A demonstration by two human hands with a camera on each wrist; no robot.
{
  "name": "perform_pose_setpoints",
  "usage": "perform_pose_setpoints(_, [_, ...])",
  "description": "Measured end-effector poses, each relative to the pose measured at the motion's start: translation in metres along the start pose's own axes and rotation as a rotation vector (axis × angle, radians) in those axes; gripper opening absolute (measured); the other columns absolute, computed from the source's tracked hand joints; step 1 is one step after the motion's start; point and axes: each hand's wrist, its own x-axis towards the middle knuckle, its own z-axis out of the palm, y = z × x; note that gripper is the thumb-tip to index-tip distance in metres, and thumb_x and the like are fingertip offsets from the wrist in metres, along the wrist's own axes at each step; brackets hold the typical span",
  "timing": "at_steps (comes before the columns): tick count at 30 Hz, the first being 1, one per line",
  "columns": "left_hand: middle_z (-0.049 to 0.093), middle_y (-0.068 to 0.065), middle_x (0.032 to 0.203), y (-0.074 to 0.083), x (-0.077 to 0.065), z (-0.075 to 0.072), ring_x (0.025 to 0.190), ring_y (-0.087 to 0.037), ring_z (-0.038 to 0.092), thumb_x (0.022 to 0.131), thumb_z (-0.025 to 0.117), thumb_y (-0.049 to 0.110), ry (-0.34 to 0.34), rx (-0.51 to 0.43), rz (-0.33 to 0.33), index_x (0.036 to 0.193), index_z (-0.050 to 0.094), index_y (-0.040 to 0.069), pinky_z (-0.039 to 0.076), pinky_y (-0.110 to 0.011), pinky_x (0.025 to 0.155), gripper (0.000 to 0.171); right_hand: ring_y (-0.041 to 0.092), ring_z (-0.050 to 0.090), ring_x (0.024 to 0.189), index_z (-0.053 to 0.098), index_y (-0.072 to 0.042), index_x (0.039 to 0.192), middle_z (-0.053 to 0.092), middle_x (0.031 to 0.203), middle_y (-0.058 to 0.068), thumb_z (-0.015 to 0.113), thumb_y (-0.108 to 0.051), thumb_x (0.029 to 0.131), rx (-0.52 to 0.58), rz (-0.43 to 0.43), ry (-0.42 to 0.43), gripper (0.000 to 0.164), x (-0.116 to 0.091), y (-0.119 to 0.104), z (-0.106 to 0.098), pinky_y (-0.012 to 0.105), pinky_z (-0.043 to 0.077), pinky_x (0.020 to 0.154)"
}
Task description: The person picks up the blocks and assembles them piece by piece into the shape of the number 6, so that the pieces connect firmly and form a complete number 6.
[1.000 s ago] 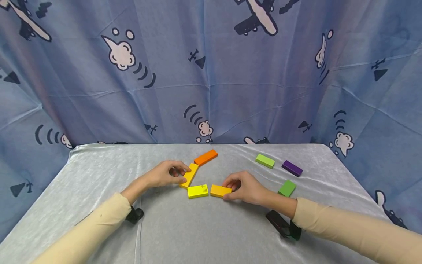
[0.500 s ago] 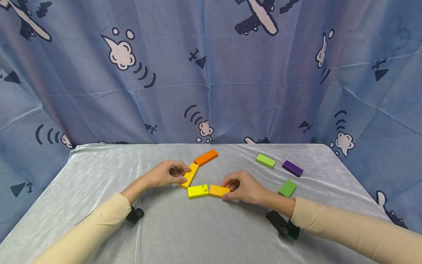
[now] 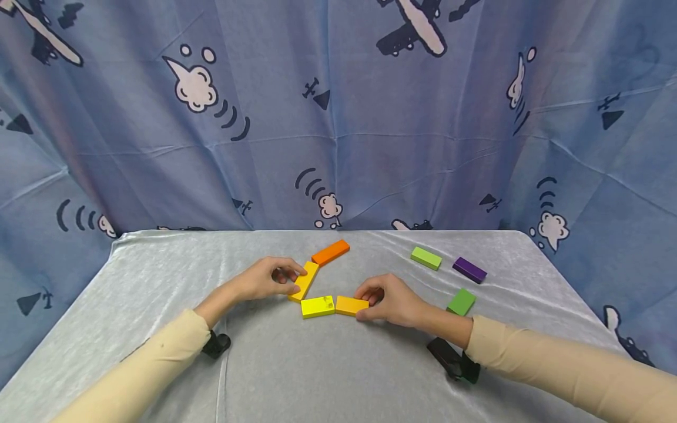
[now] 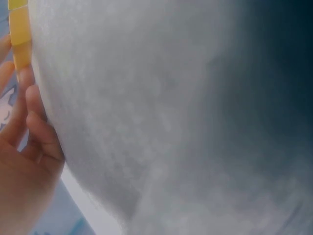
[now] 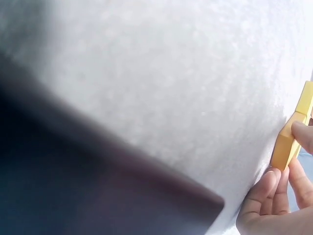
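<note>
In the head view my left hand (image 3: 267, 278) pinches a golden-yellow block (image 3: 308, 277) between thumb and fingers; the block slants on the cloth. An orange block (image 3: 330, 252) meets its far end. By its near end lies a bright yellow block (image 3: 317, 307), roughly crosswise. My right hand (image 3: 395, 302) holds an amber block (image 3: 351, 306) by its right end, and the other end meets the bright yellow block. The right wrist view shows fingers and thumb on the amber block (image 5: 283, 147). In the left wrist view, fingers touch the golden-yellow block (image 4: 20, 32) at the edge.
Farther right on the grey cloth-covered table (image 3: 275, 376) lie a light green block (image 3: 425, 258), a purple block (image 3: 469, 269) and a green block (image 3: 462, 301), the last partly behind my right forearm. A blue patterned curtain (image 3: 275, 176) hangs behind the table.
My right hand has slid the amber block slightly left, closing the small gap to the bright yellow block. The left hand has stayed in place on the golden-yellow block.
</note>
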Motion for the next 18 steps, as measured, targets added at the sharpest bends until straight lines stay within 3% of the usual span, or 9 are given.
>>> perform_pose_setpoints(18, [0.068,-0.004,0.102,0.0,0.0004,0.0001,0.085,-0.018,0.06,0.092,0.077,0.012,-0.005,-0.01,0.004,0.121,0.072,0.005,0.051,-0.034,0.077,0.031,0.023,0.06,0.082,0.076,-0.001,0.099,0.067,0.088,0.0,0.088,-0.004,0.078,0.038,-0.007,-0.022,0.025,0.0007,-0.0017,-0.0031,0.028,0.05,0.074])
